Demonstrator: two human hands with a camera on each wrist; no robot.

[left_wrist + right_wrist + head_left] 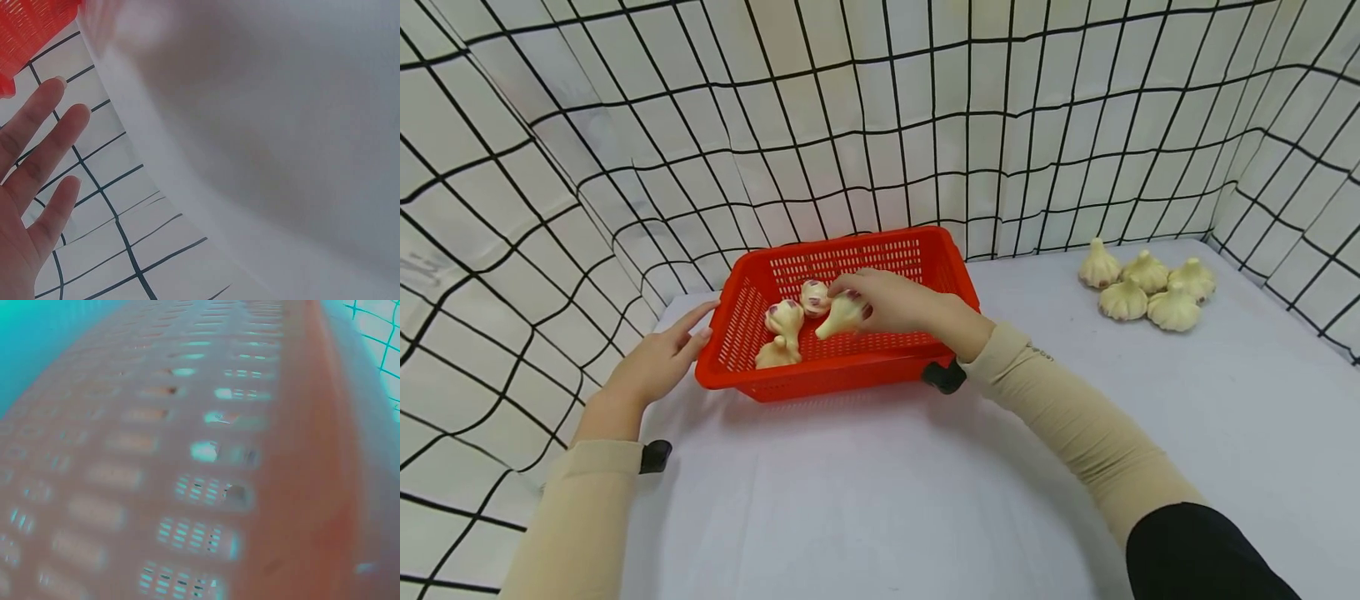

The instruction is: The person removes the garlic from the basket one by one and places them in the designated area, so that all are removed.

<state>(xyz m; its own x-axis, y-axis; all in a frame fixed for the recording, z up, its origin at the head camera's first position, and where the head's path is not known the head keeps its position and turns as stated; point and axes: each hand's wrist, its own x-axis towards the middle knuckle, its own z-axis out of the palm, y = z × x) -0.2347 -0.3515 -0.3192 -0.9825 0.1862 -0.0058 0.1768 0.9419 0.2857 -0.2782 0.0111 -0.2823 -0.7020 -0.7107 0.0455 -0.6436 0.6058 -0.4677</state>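
Note:
A red perforated plastic basket [831, 380] stands on the white tabletop in the head view. Inside it my right hand [895, 304] holds a garlic bulb [844, 317], stem pointing down and left. Three more garlic bulbs [785, 318] lie in the basket's left half. My left hand [651, 364] is at the basket's left rim with fingers extended; whether the fingertips touch it I cannot tell. The left wrist view shows that hand's spread fingers [47, 147] near a basket corner [31, 37]. In the right wrist view, the slotted basket wall [300, 475] fills most of the picture, hiding the right hand.
Several garlic bulbs [1175, 310] sit in a cluster on the tabletop [820, 492] at the right. Black wire grid [970, 117] over white sheeting encloses the back, left and right sides. The basket stands close to the back grid.

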